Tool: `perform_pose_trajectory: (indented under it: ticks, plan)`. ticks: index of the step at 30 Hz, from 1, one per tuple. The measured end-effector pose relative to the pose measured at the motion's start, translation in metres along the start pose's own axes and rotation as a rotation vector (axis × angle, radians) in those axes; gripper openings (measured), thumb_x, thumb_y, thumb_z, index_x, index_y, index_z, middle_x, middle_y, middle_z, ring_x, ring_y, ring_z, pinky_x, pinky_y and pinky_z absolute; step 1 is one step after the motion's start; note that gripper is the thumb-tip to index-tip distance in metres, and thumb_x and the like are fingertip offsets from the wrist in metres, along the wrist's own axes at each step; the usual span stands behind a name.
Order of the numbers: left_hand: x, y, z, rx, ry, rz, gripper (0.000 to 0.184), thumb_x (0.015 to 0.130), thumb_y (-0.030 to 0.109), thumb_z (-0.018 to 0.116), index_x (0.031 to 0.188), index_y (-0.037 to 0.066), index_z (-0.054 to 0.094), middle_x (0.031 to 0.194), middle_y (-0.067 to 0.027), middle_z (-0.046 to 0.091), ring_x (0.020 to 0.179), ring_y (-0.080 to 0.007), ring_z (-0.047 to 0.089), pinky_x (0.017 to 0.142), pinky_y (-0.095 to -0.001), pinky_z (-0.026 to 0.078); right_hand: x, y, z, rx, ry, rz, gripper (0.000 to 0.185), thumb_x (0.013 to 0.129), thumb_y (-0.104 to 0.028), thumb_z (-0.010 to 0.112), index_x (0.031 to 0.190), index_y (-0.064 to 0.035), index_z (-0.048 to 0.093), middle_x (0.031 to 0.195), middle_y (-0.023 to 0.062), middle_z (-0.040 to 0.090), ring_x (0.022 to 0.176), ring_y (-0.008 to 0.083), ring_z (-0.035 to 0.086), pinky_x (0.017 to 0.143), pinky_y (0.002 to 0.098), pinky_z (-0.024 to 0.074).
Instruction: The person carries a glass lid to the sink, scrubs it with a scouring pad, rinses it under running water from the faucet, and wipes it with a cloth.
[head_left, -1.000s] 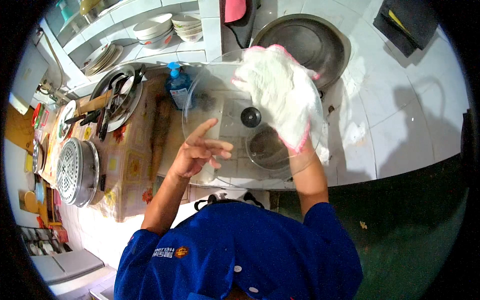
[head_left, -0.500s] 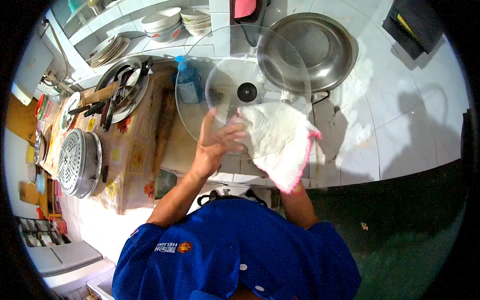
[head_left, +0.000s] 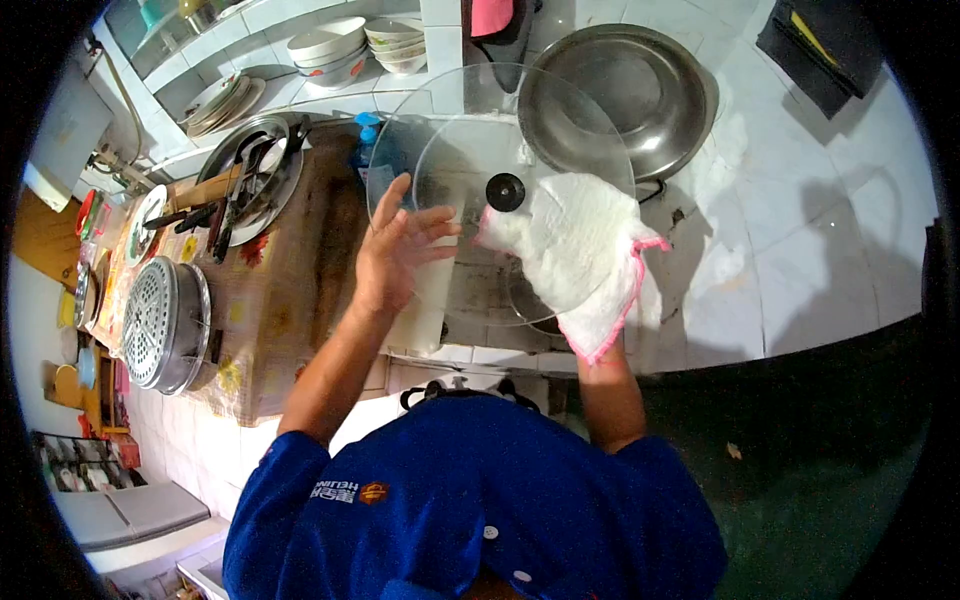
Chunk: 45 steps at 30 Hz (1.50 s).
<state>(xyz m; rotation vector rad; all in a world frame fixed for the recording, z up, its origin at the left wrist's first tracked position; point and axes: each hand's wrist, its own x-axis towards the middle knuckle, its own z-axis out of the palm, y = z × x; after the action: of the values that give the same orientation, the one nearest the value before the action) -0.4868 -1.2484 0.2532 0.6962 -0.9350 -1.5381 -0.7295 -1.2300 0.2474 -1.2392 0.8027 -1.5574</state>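
A clear round glass lid (head_left: 470, 130) with a black knob (head_left: 505, 192) is held up in front of me over the counter. My right hand (head_left: 606, 368) is under a white cloth (head_left: 585, 235) with pink edging, which lies against the lid's lower right part. The cloth hides the fingers, so their grip on the glass is not visible. At the lid's left side, my left hand (head_left: 395, 250) has its fingers spread and holds nothing. Whether its fingertips touch the glass I cannot tell.
A steel wok (head_left: 690, 100) sits behind the lid on the tiled counter. To the left, a cloth-covered table (head_left: 270, 330) bears a steamer pot (head_left: 150, 325) and a pan with utensils (head_left: 290, 185). A blue pump bottle (head_left: 367, 135) and stacked bowls (head_left: 330, 50) are at the back.
My left hand has moved left and up, from over the glass to its left side. The lid has shifted slightly right and down; the cloth has moved right and a little up.
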Motion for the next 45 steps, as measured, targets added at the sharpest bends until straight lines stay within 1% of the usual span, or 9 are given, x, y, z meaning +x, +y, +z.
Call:
perform_pose_trajectory:
  ticks: [1, 3, 7, 13, 18, 26, 33, 41, 45]
  plan:
    - [0.001, -0.007, 0.000, 0.007, 0.000, 0.006, 0.084, 0.086, 0.042, 0.061, 0.150, 0.014, 0.013, 0.117, -0.0242, 0.058, 0.104, -0.0339, 0.060, 0.087, -0.0482, 0.048, 0.001, -0.002, 0.007, -0.362, 0.036, -0.100, 0.059, 0.092, -0.048, 0.048, 0.135, -0.0071, 0.044, 0.135, 0.0116, 0.050, 0.122, 0.0315, 0.048, 0.104, 0.0455, 0.0389]
    - [-0.003, -0.022, 0.002, -0.150, 0.072, 0.066, 0.079, 0.089, 0.036, 0.059, 0.149, 0.015, 0.013, 0.118, -0.0242, 0.058, 0.102, -0.0334, 0.061, 0.086, -0.0450, 0.050, -0.008, -0.017, 0.026, 1.112, 0.085, 0.274, 0.059, 0.091, -0.046, 0.051, 0.136, -0.0074, 0.044, 0.136, 0.0116, 0.049, 0.125, 0.0314, 0.046, 0.106, 0.0461, 0.0364]
    - [-0.009, -0.041, 0.015, -0.291, 0.051, 0.110, 0.067, 0.095, 0.031, 0.053, 0.148, 0.021, 0.013, 0.123, -0.0226, 0.056, 0.108, -0.0326, 0.059, 0.092, -0.0465, 0.047, -0.030, 0.011, 0.021, 0.900, 0.228, 0.341, 0.063, 0.089, -0.047, 0.052, 0.137, -0.0076, 0.042, 0.137, 0.0111, 0.048, 0.126, 0.0313, 0.045, 0.106, 0.0473, 0.0362]
    - [0.006, -0.004, 0.001, -0.366, -0.214, -0.150, 0.074, 0.089, 0.054, 0.053, 0.147, 0.020, 0.021, 0.132, -0.0255, 0.048, 0.117, -0.0369, 0.051, 0.096, -0.0453, 0.043, -0.010, -0.004, 0.001, 0.847, 0.101, 0.314, 0.069, 0.086, -0.050, 0.054, 0.139, -0.0080, 0.039, 0.138, 0.0104, 0.047, 0.127, 0.0312, 0.045, 0.106, 0.0490, 0.0359]
    - [0.023, 0.000, -0.002, -0.040, -0.076, -0.107, 0.072, 0.094, 0.043, 0.050, 0.146, 0.005, 0.017, 0.115, -0.0258, 0.059, 0.102, -0.0331, 0.062, 0.088, -0.0433, 0.050, 0.004, -0.009, 0.003, 0.832, 0.062, 0.267, 0.072, 0.085, -0.051, 0.056, 0.140, -0.0083, 0.038, 0.139, 0.0102, 0.047, 0.127, 0.0312, 0.045, 0.105, 0.0496, 0.0362]
    - [-0.008, -0.057, 0.031, -0.216, 0.023, -0.002, 0.061, 0.093, 0.032, 0.055, 0.145, 0.022, 0.026, 0.130, -0.0195, 0.053, 0.115, -0.0333, 0.055, 0.097, -0.0468, 0.044, -0.037, 0.022, 0.017, 0.824, 0.273, 0.326, 0.071, 0.085, -0.050, 0.055, 0.140, -0.0085, 0.038, 0.138, 0.0109, 0.047, 0.125, 0.0315, 0.046, 0.104, 0.0489, 0.0382]
    - [0.025, 0.007, -0.006, -0.181, -0.248, -0.191, 0.067, 0.089, 0.048, 0.056, 0.143, 0.016, 0.032, 0.132, -0.0211, 0.050, 0.114, -0.0332, 0.053, 0.092, -0.0469, 0.044, -0.021, 0.004, -0.001, 0.839, 0.175, 0.320, 0.070, 0.085, -0.049, 0.055, 0.140, -0.0086, 0.038, 0.138, 0.0115, 0.048, 0.123, 0.0318, 0.048, 0.102, 0.0482, 0.0398]
    - [0.019, -0.024, 0.005, -0.078, 0.062, 0.043, 0.061, 0.094, 0.020, 0.052, 0.145, 0.005, 0.022, 0.110, -0.0217, 0.062, 0.092, -0.0302, 0.066, 0.081, -0.0402, 0.053, -0.031, 0.017, 0.005, 0.818, 0.271, 0.332, 0.070, 0.085, -0.048, 0.055, 0.140, -0.0088, 0.038, 0.138, 0.0122, 0.048, 0.122, 0.0320, 0.049, 0.100, 0.0475, 0.0417]
    - [-0.001, -0.053, 0.023, -0.153, 0.082, 0.036, 0.062, 0.089, 0.030, 0.059, 0.141, 0.014, 0.031, 0.119, -0.0206, 0.059, 0.106, -0.0318, 0.060, 0.091, -0.0399, 0.048, -0.050, 0.035, 0.006, 0.780, 0.246, 0.383, 0.076, 0.083, -0.053, 0.059, 0.140, -0.0079, 0.038, 0.137, 0.0108, 0.048, 0.121, 0.0298, 0.049, 0.101, 0.0445, 0.0405]
